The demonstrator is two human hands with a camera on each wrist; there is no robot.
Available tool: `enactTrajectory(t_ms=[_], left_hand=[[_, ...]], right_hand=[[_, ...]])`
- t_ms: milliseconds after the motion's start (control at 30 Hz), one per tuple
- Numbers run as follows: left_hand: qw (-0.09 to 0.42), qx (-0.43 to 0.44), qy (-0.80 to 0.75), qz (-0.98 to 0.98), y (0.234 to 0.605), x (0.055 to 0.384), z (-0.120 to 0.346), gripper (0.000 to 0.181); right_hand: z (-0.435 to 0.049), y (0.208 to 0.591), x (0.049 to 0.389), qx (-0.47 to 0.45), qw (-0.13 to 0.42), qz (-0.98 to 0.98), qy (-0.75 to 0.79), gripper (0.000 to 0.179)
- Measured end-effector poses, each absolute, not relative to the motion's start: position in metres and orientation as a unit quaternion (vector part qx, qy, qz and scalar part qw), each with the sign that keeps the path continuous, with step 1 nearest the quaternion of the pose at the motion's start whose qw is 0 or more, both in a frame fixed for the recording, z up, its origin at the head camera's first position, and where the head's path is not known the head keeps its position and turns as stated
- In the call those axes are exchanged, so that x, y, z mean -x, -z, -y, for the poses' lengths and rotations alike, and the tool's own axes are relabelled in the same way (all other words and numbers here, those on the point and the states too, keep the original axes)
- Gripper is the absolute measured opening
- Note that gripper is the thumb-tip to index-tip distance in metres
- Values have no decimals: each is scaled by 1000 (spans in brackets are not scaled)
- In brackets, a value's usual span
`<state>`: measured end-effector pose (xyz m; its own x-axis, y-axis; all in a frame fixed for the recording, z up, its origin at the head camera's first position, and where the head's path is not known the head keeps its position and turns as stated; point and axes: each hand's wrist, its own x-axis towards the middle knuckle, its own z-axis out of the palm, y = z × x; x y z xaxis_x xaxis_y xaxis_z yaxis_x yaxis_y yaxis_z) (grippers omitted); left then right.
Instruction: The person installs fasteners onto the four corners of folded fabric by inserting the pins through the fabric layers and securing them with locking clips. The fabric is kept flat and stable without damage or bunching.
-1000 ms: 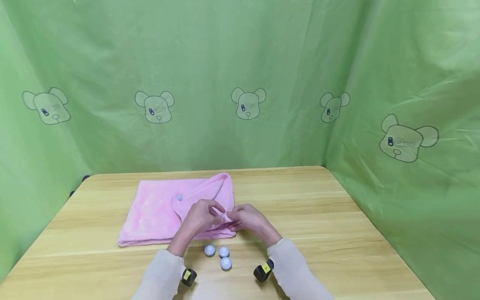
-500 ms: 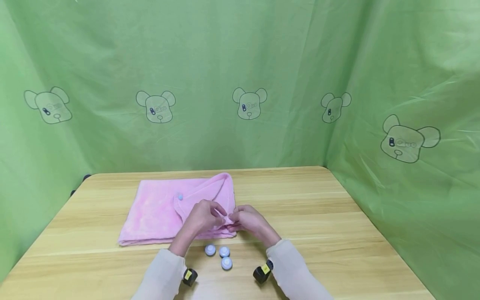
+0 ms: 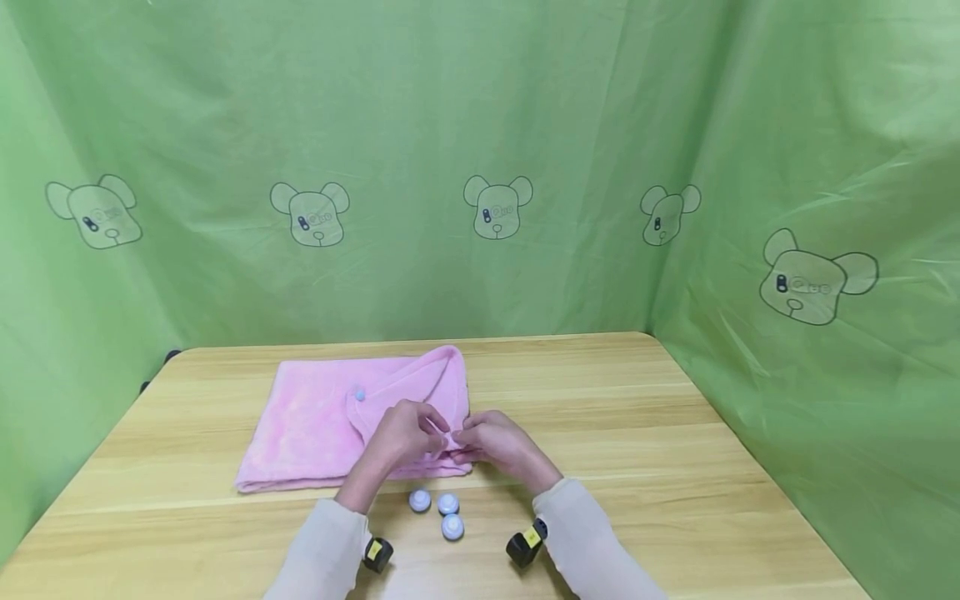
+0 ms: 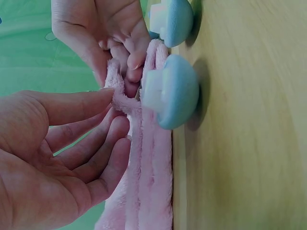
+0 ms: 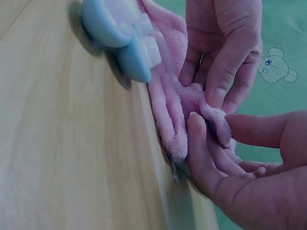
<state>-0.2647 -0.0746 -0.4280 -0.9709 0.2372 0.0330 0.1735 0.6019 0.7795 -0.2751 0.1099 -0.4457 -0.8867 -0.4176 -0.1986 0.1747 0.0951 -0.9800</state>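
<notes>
Hardly anything is moving since the frame half a second earlier: the left hand [image 3: 403, 433] and right hand [image 3: 497, 444] are shifting only a touch, and the pink cloth [image 3: 311, 421] is staying put. Head view: from where I'm standing, the cloth is lying folded on the wooden table [image 3: 637, 417], left of centre, its right part forming a turned-over flap with a small blue dot [image 3: 360, 395] showing on it. Both hands are meeting at the cloth's near right corner, fingertips pinching its edge. Three blue knobs [image 3: 420, 500] are sitting near its front edge, two of them close together. Off-white sleeves [image 3: 322, 542] are covering the forearms; black wrist devices [image 3: 377, 553] with yellow labels are showing at the cuffs. Green curtain [image 3: 450, 100] with bear-head outlines [image 3: 498, 212] is hanging behind and at the sides. Left wrist view: left fingertips are pinching the fuzzy edge, other fingers curling loosely; the right hand's grip is partly hiding. Knobs are resting dome down, white stubs pointing up. Right wrist view: right thumb and finger are pinching the raised edge, left fingertips holding it just beside
</notes>
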Motion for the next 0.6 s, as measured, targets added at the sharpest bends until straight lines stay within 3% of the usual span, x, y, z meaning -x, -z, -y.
enactTrajectory(t_ms=[333, 433, 600], left_hand=[[41, -110, -399, -909, 418, 260, 82, 7], [69, -134, -361, -920, 410, 255, 83, 10], [160, -182, -295, -924, 399, 245, 85, 11]], right_hand=[[-108, 446, 276, 58, 205, -726, 653, 12], [-107, 446, 276, 51, 201, -725, 656, 10], [-107, 446, 276, 46, 200, -726, 657, 6]])
